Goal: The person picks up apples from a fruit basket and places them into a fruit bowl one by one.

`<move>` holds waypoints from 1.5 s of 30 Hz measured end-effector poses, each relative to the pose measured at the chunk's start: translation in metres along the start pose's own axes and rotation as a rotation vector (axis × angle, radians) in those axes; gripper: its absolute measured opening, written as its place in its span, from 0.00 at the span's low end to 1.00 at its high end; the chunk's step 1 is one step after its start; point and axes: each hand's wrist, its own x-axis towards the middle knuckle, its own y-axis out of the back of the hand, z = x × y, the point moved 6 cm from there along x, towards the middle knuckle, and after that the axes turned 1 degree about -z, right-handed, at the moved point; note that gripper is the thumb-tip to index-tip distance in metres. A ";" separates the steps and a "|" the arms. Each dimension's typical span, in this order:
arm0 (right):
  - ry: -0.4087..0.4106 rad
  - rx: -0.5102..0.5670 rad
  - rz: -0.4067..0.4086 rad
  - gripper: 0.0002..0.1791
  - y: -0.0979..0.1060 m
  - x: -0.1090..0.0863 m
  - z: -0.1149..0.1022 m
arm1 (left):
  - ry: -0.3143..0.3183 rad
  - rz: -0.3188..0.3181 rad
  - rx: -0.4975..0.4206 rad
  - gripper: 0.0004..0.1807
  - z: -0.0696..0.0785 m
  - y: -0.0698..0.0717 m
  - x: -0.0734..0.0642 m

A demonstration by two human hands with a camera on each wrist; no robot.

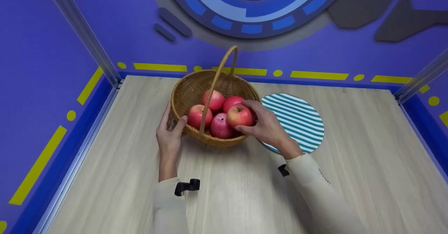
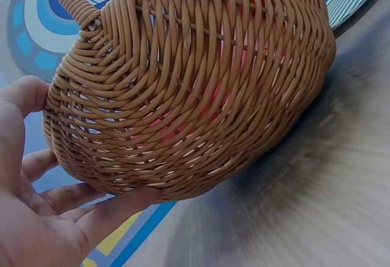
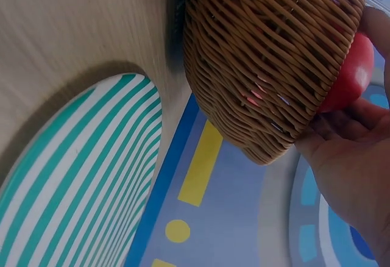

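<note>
A brown wicker basket [image 1: 217, 142] with an arched handle [image 1: 218, 73] leans towards me, several red apples [image 1: 200, 115] inside it. My left hand [image 1: 169, 136] holds its left side, thumb at the rim and fingers spread along the outer wall. In the left wrist view, those fingers touch the weave [image 2: 183, 90] from outside. At the basket's right rim, my right hand [image 1: 267, 123] grips a red-yellow apple [image 1: 239, 115], thumb in front and fingers behind. The right wrist view shows part of a red apple [image 3: 352, 75] between that hand and the rim; its other side is hidden.
A round mat [image 1: 297, 122] with green and white stripes lies flat to the right of the basket, partly under my right wrist. Blue printed panels [image 1: 115, 24] stand behind and at both sides of the wooden tabletop [image 1: 238, 188].
</note>
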 end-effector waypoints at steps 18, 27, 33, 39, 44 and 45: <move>0.057 0.077 0.203 0.45 0.025 0.003 -0.007 | -0.014 -0.006 -0.016 0.40 -0.001 0.000 0.000; 0.039 0.079 0.296 0.46 0.039 0.004 -0.002 | -0.038 0.001 -0.008 0.39 0.000 0.000 0.001; 0.037 0.054 0.353 0.47 0.048 0.004 0.002 | -0.044 0.009 -0.014 0.40 0.001 0.000 0.002; 0.054 0.042 0.401 0.47 0.056 0.004 0.007 | -0.038 0.001 -0.018 0.40 0.001 0.000 0.001; 0.050 0.036 0.434 0.46 0.062 0.004 0.013 | -0.043 0.004 -0.017 0.39 0.000 0.000 0.002; 0.045 0.039 0.439 0.46 0.063 0.004 0.015 | -0.043 0.005 -0.015 0.39 0.000 0.000 0.002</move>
